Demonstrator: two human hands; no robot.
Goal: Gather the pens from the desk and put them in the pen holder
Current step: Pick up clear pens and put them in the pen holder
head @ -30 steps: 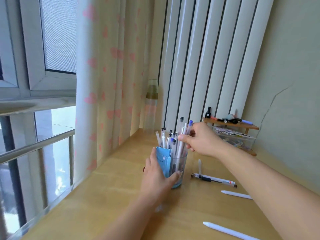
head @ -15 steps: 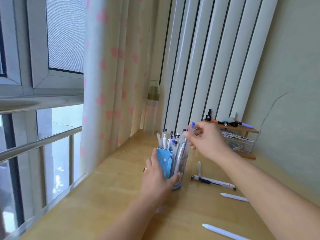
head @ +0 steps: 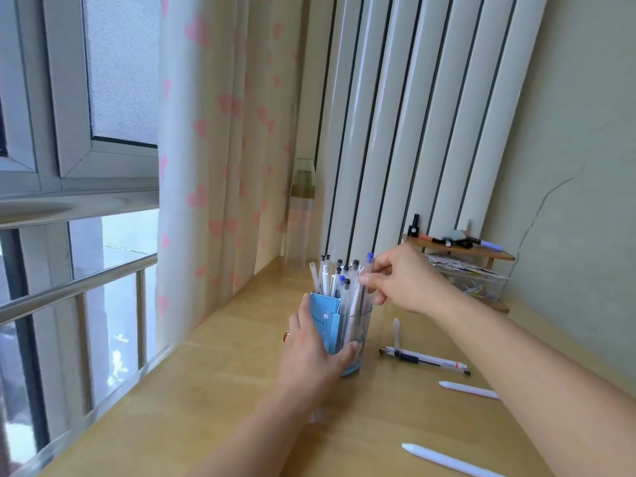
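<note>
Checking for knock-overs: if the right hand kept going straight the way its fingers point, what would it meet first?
The right hand points left, at the pens' upper ends. It would first push the blue-capped pen it pinches against the other pens standing in the pen holder, though depth is uncertain.

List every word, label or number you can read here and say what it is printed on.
Nothing reads clearly.
Blue card packet in the clear glass pen holder: a short line of pale letters and a small white mark, too blurred to read.
White pen with black grip lying on the wooden desk: a red marking near one end, too small to read.
</note>
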